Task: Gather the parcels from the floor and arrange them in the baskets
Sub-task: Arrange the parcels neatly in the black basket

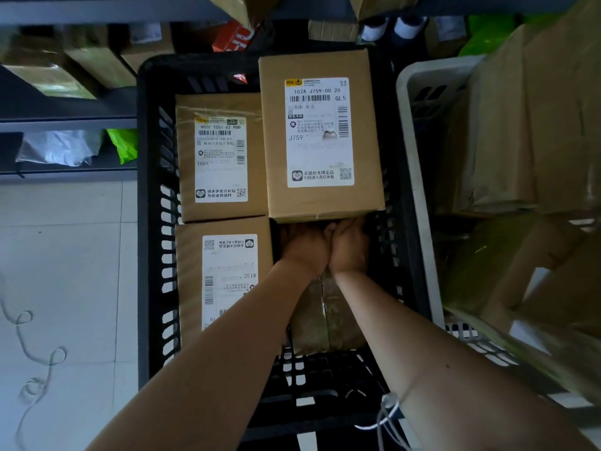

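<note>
A black slotted basket (144, 196) on the floor holds several brown cardboard parcels. The largest parcel (320, 135), labelled J759, sits at the far right, higher than the others. My left hand (304, 245) and my right hand (349, 244) are side by side at its near lower edge, fingers tucked under it. A smaller parcel (221, 157) marked T061 lies at the far left, and one marked A132 (227, 275) lies near left. A taped parcel (328, 317) lies under my wrists.
A white basket (419, 177) filled with cardboard boxes (527, 125) stands right against the black one. Metal shelves (65, 122) with boxes and green bags run along the top and left. Pale tiled floor (65, 271) with a loose cord lies to the left.
</note>
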A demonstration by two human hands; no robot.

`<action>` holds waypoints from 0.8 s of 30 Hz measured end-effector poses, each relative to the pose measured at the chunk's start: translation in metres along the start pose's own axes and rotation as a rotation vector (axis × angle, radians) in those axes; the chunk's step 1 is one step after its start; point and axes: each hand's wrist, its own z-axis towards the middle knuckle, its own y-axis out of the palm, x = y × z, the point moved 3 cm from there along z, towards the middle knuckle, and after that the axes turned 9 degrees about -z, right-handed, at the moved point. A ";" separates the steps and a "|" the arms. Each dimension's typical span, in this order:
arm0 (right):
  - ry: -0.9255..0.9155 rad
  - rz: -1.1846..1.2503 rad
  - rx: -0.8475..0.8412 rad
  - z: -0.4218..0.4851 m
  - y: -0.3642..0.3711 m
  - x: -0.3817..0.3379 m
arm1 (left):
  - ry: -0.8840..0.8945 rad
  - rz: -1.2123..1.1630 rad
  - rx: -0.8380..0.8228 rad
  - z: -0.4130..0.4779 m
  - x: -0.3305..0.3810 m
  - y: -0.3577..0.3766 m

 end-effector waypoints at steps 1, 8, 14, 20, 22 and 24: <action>-0.006 0.003 -0.013 -0.001 -0.002 -0.001 | 0.003 0.003 0.007 -0.006 0.001 -0.002; -0.128 -0.101 -0.017 -0.021 -0.008 0.008 | 0.179 -0.045 0.242 -0.042 0.000 -0.014; -0.268 0.034 -0.017 -0.038 -0.014 0.028 | 0.179 -0.105 0.345 -0.044 0.002 -0.010; -0.235 -0.063 -0.029 -0.021 0.000 0.027 | 0.146 -0.172 0.292 -0.020 0.003 0.005; -0.188 -0.100 -0.030 -0.015 0.002 0.027 | 0.142 -0.324 0.275 -0.013 0.000 0.014; -0.186 -0.119 -0.005 -0.010 0.004 0.028 | 0.102 -0.366 0.303 -0.007 -0.001 0.016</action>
